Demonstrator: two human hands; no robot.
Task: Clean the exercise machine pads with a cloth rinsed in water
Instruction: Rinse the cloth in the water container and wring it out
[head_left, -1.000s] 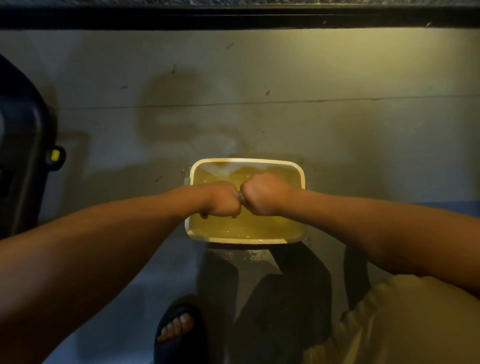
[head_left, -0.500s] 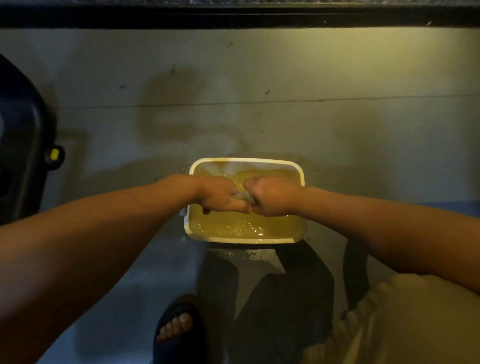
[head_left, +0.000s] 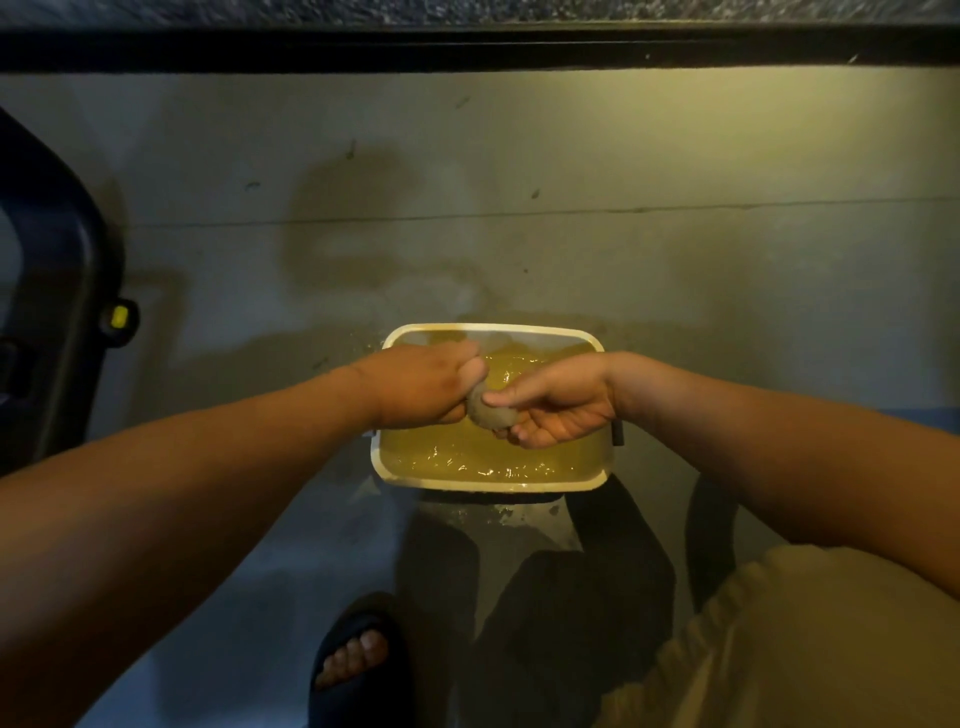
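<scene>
A white rectangular tub of yellowish water stands on the concrete floor in front of me. Above the water I hold a small grey cloth, bunched into a tight wad. My left hand grips its left end, knuckles up. My right hand grips the other end, palm turned partly up, thumb pressed on top of the wad. Most of the cloth is hidden inside the two fists.
A black machine part with a yellow knob rises at the left edge. Wet patches darken the floor around the tub. My foot in a dark sandal is near the bottom. A dark ledge runs along the top.
My fists were pressed knuckle to knuckle over the tub; they have twisted in opposite ways, the right palm rolling upward, and the grey wad now shows between them.
</scene>
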